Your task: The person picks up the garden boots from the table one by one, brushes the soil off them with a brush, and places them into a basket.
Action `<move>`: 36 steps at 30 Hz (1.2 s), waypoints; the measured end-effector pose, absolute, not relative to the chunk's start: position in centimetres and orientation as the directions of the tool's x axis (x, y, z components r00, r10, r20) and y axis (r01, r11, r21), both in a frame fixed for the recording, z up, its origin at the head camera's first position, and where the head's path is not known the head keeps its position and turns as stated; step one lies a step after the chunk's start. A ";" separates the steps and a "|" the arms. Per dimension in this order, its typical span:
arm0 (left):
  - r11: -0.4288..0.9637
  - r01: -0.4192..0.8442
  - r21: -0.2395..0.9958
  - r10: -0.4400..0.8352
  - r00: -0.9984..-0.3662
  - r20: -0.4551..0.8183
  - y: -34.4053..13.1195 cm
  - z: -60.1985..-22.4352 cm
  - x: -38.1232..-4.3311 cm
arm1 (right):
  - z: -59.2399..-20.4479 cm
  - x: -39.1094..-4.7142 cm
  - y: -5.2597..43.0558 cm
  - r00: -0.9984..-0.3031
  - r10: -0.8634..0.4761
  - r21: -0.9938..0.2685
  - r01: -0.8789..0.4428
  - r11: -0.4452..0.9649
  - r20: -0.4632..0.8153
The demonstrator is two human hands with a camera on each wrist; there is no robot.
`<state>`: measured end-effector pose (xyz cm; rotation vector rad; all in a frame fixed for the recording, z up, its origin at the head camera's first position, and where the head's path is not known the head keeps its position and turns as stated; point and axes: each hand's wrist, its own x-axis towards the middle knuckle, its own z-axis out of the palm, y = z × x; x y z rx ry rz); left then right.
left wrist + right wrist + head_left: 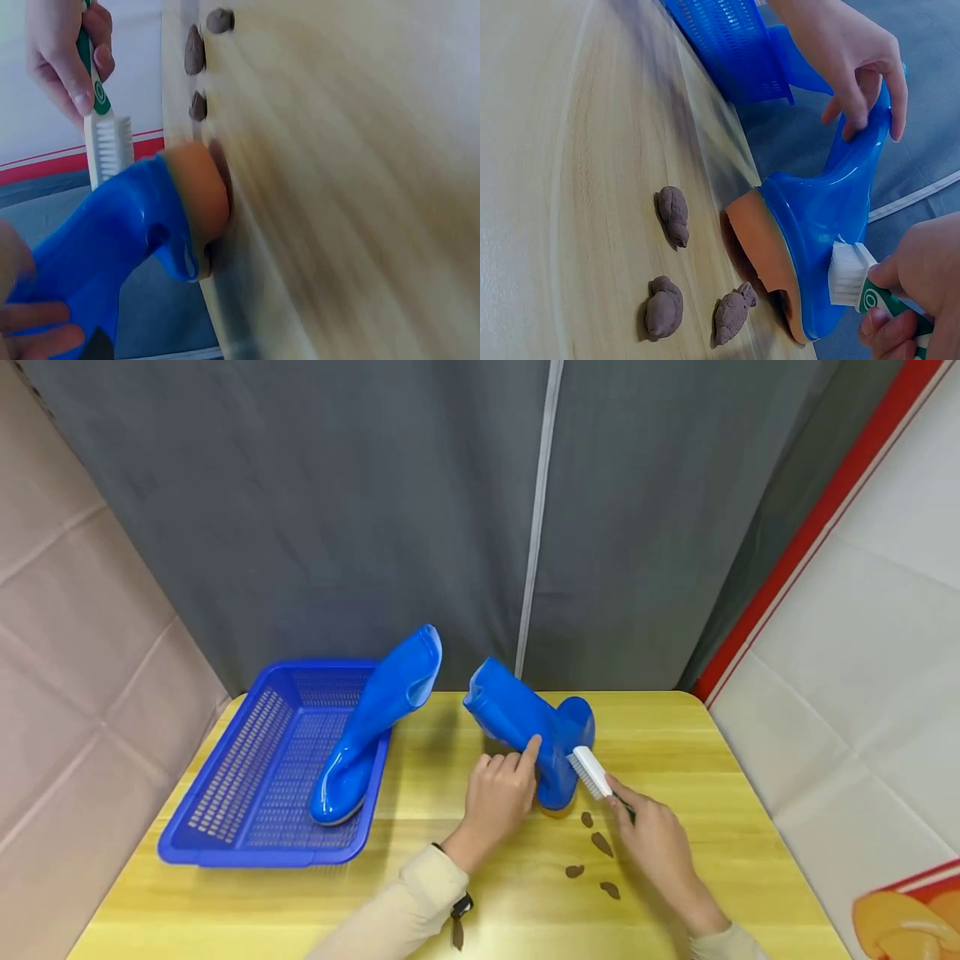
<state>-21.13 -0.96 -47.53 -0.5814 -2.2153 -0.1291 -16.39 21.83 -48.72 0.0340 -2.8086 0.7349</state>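
Note:
A blue rain boot [517, 710] with an orange-tan sole [759, 244] is tilted over at the table's middle. My left hand [501, 792] grips its shaft, fingers and thumb on either side in the right wrist view. My right hand [660, 843] holds a scrub brush [591, 772] by its green-and-white handle. The brush's white bristles [847, 274] touch the boot's foot part. A second blue boot [375, 727] leans inside a blue plastic basket [174, 842] on the left, its shaft over the rim.
Several brown lumps [602, 844] lie on the wooden table [720, 793] in front of the boot. Another brown piece [457, 933] is near my left wrist. A grey curtain [337, 510] hangs behind the table, with light panels [847, 660] at the right side.

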 end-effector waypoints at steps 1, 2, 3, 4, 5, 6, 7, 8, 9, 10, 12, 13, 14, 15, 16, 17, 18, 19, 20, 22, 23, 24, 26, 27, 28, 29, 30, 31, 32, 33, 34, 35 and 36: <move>0.890 0.450 -0.071 0.349 -0.573 0.742 -0.8 -47.7 -21.0 | -48.8 -16.4 21.8 -0.973 0.040 -0.483 -0.076 0.872 0.226; 0.892 0.451 -0.039 0.331 -0.591 0.735 -0.7 -47.8 -20.8 | -48.8 -16.3 21.8 -0.976 0.044 -0.486 -0.068 0.871 0.215; 0.893 0.450 -0.006 0.313 -0.610 0.728 -0.5 -47.9 -20.6 | -48.8 -16.3 21.8 -0.977 0.047 -0.490 -0.062 0.869 0.207; 0.893 0.448 0.027 0.295 -0.630 0.718 -0.4 -48.0 -20.5 | -48.8 -16.3 21.8 -0.979 0.050 -0.492 -0.056 0.869 0.199; 0.893 0.445 0.058 0.275 -0.646 0.712 -0.3 -48.1 -20.5 | -48.8 -16.2 21.7 -0.980 0.053 -0.492 -0.050 0.869 0.193; 0.891 0.444 0.091 0.255 -0.658 0.709 -0.2 -48.1 -20.5 | -48.8 -16.2 21.7 -0.981 0.056 -0.493 -0.045 0.869 0.188; 0.888 0.443 0.127 0.232 -0.669 0.706 -0.1 -48.1 -20.6 | -48.7 -16.2 21.7 -0.982 0.059 -0.494 -0.039 0.869 0.181; 0.881 0.446 0.159 0.211 -0.671 0.710 -0.1 -48.1 -20.8 | -48.6 -16.3 21.8 -0.983 0.062 -0.494 -0.034 0.869 0.176; 0.873 0.450 0.188 0.192 -0.671 0.716 -0.1 -48.0 -21.0 | -48.4 -16.4 21.8 -0.982 0.063 -0.493 -0.033 0.870 0.177; 0.863 0.456 0.216 0.174 -0.671 0.721 -0.1 -47.9 -21.3 | -48.2 -16.5 21.9 -0.982 0.063 -0.491 -0.035 0.871 0.181; 0.844 0.468 0.261 0.145 -0.668 0.730 -0.2 -47.6 -21.9 | -47.8 -16.8 22.1 -0.980 0.060 -0.491 -0.043 0.870 0.192; 0.836 0.472 0.280 0.135 -0.671 0.729 -0.2 -47.6 -22.1 | -47.7 -16.8 22.2 -0.979 0.057 -0.489 -0.047 0.871 0.195; 0.827 0.479 0.295 0.129 -0.672 0.729 -0.3 -47.5 -22.3 | -47.7 -16.8 22.3 -0.978 0.056 -0.489 -0.050 0.871 0.201; 0.818 0.482 0.312 0.123 -0.679 0.724 -0.4 -47.5 -22.4 | -47.6 -16.8 22.4 -0.977 0.055 -0.488 -0.055 0.871 0.208; 0.808 0.488 0.330 0.119 -0.684 0.720 -0.5 -47.4 -22.4 | -47.5 -16.8 22.5 -0.976 0.056 -0.488 -0.057 0.871 0.212; 0.799 0.495 0.342 0.115 -0.684 0.720 -0.6 -47.5 -22.5 | -47.5 -16.8 22.6 -0.975 0.055 -0.490 -0.060 0.870 0.217; 0.788 0.504 0.354 0.111 -0.682 0.723 -0.8 -47.5 -22.6 | -47.4 -16.9 22.7 -0.973 0.056 -0.486 -0.062 0.872 0.223; 0.778 0.513 0.363 0.108 -0.678 0.727 -1.0 -47.5 -22.6 | -47.3 -16.9 22.8 -0.972 0.058 -0.485 -0.062 0.872 0.228; 0.769 0.524 0.367 0.106 -0.669 0.735 -1.2 -47.5 -22.7 | -47.1 -16.9 22.9 -0.971 0.058 -0.485 -0.064 0.872 0.233; 0.748 0.550 0.371 0.106 -0.651 0.751 -1.7 -47.4 -22.8 | -46.6 -17.1 23.2 -0.966 0.059 -0.482 -0.073 0.873 0.252; 0.736 0.564 0.374 0.108 -0.643 0.758 -1.8 -47.3 -23.0 | -46.4 -17.2 23.4 -0.962 0.061 -0.479 -0.077 0.874 0.266; 0.722 0.579 0.379 0.109 -0.636 0.764 -2.0 -47.2 -23.1 | -46.0 -17.3 23.6 -0.958 0.069 -0.476 -0.076 0.876 0.279; 0.697 0.598 0.395 0.112 -0.636 0.764 -2.3 -47.0 -23.5 | -45.4 -17.6 24.0 -0.950 0.079 -0.474 -0.077 0.877 0.301; 0.689 0.597 0.411 0.108 -0.645 0.756 -2.5 -46.9 -23.7 | -45.1 -17.7 24.1 -0.948 0.083 -0.476 -0.077 0.876 0.308; 0.688 0.588 0.426 0.099 -0.657 0.747 -2.6 -46.8 -23.9 | -44.9 -17.9 24.3 -0.947 0.086 -0.475 -0.075 0.877 0.309; 0.687 0.574 0.445 0.089 -0.674 0.734 -2.7 -46.8 -24.1 | -44.8 -18.0 24.4 -0.949 0.087 -0.479 -0.072 0.875 0.302; 0.690 0.559 0.461 0.078 -0.690 0.720 -2.9 -46.9 -24.2 | -44.7 -18.1 24.4 -0.954 0.084 -0.482 -0.068 0.873 0.287; 0.693 0.541 0.476 0.071 -0.709 0.702 -3.0 -46.9 -24.3 | -44.8 -18.1 24.5 -0.961 0.075 -0.485 -0.066 0.872 0.266; 0.696 0.527 0.487 0.069 -0.725 0.686 -3.1 -47.0 -24.4 | -44.9 -18.1 24.5 -0.968 0.066 -0.488 -0.062 0.870 0.240; 0.700 0.515 0.496 0.069 -0.739 0.670 -3.2 -47.1 -24.4 | -45.2 -18.0 24.6 -0.976 0.055 -0.491 -0.058 0.869 0.212; 0.701 0.509 0.500 0.075 -0.749 0.658 -3.2 -47.1 -24.4 | -45.4 -18.0 24.6 -0.981 0.047 -0.493 -0.053 0.868 0.189; 0.696 0.510 0.504 0.083 -0.756 0.650 -3.3 -47.2 -24.4 | -45.7 -17.9 24.5 -0.985 0.041 -0.496 -0.050 0.867 0.170; 0.692 0.514 0.506 0.091 -0.758 0.646 -3.3 -47.2 -24.4 | -45.9 -17.8 24.4 -0.987 0.037 -0.496 -0.046 0.867 0.155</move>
